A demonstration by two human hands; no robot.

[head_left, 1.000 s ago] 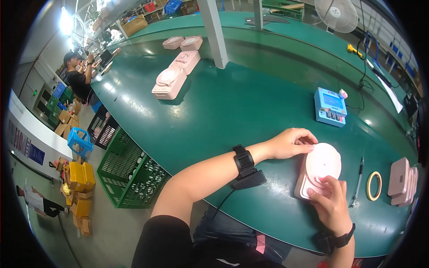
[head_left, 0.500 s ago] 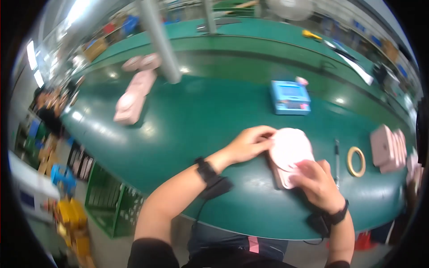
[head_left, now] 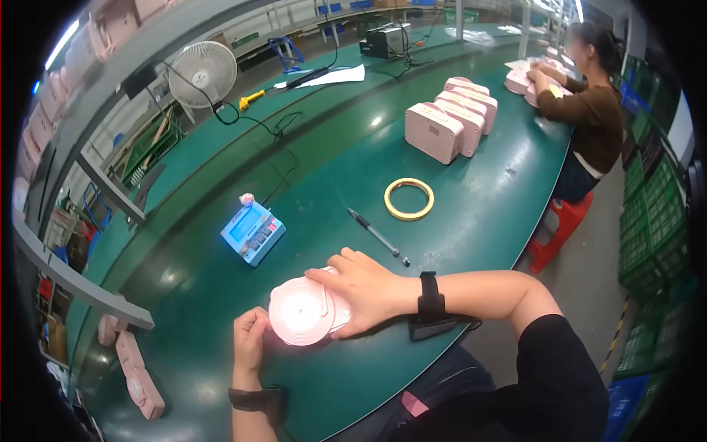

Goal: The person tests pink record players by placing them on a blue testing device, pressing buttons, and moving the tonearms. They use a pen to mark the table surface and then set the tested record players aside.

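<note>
A pale pink device with a round top (head_left: 300, 309) lies on the green table, and its disc glows bright white in the centre. My right hand (head_left: 368, 289) is closed over the device's right end, thumb and fingers on opposite sides. Beside the disc's left edge is my left hand (head_left: 249, 339), its fingers curled in a pinch; whether they hold anything is hidden. Dark straps circle both wrists. Beyond my right hand lies a capped pen (head_left: 379, 237). A small blue box with a screen and buttons (head_left: 252, 231) stands farther left.
A yellow tape roll (head_left: 409, 199) lies past the pen, with several pink cases (head_left: 434, 132) standing in a row behind it. More pink devices (head_left: 140, 379) lie at lower left. A co-worker (head_left: 593, 110) sits at far right on a red stool (head_left: 560, 228). A grey metal frame (head_left: 81, 272) edges the left.
My view has swung to the right, bringing the co-worker into sight. My right hand has gone from pinching at the device's lower end to grasping it. My left fingers have curled.
</note>
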